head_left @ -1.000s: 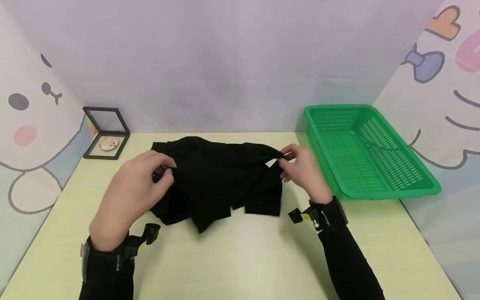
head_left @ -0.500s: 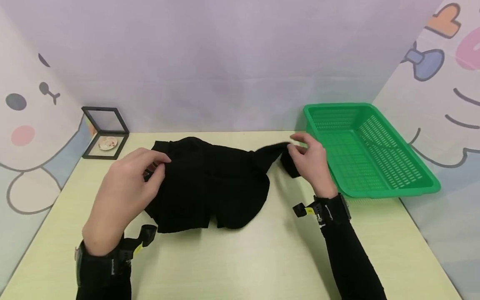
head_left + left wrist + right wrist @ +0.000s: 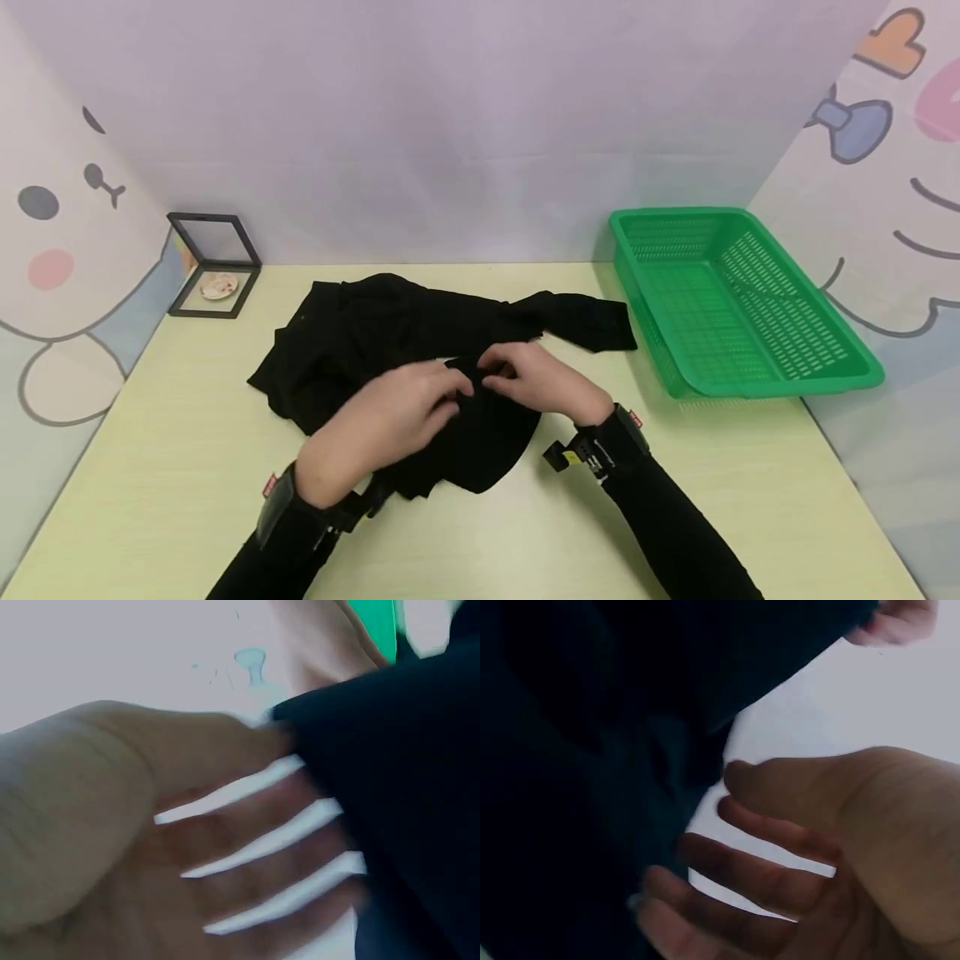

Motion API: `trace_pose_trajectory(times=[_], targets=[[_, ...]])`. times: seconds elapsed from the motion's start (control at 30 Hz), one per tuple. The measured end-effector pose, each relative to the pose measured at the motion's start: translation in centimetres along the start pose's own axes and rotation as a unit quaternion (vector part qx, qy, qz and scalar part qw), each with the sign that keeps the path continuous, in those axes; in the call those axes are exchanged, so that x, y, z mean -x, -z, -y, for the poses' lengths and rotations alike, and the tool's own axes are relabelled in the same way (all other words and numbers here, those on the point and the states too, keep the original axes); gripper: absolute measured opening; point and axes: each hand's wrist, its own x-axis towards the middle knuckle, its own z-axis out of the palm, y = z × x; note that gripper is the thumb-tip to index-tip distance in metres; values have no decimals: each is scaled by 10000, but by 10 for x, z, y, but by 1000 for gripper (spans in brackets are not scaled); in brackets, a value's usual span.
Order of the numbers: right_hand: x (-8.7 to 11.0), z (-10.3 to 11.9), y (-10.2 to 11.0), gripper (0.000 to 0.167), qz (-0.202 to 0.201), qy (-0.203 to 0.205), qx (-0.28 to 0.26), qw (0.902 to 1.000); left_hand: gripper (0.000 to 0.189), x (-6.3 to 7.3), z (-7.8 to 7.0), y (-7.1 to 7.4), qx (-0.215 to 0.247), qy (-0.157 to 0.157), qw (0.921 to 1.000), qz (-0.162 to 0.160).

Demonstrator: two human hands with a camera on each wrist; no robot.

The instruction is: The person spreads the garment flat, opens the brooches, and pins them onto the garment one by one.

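A crumpled black garment (image 3: 360,325) lies across the table, with a narrow sleeve-like part reaching right toward the basket. My left hand (image 3: 390,412) pinches a raised edge of its front part; in the left wrist view the fingertips meet the dark cloth (image 3: 397,787). My right hand (image 3: 536,379) is close beside the left, over the same part. In the right wrist view its thumb and fingers (image 3: 742,877) are spread apart at the cloth's edge, with a gap between them. The hands cover some of the garment's middle.
A green plastic basket (image 3: 757,387) stands at the right, by the patterned side wall. At the back left is an open black-framed case (image 3: 204,315) with a small pale round item (image 3: 218,286) in it. A pale backdrop (image 3: 450,167) rises behind the table (image 3: 480,550).
My right hand has let go of the sleeve-like part, which now lies flat at the right, and moved left and nearer. My left hand has moved right, and the garment's front part is now raised.
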Motion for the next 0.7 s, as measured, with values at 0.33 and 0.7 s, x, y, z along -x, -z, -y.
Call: trace_pose_trajectory(times=[0.33, 0.7], targets=[[-4, -1, -16, 16, 220, 283, 122, 9993, 54, -12, -15, -36, 686, 784, 9514, 2897], [-7, 13, -27, 35, 786, 85, 271, 9965, 52, 0, 16, 1, 1048, 729, 9735, 1896]])
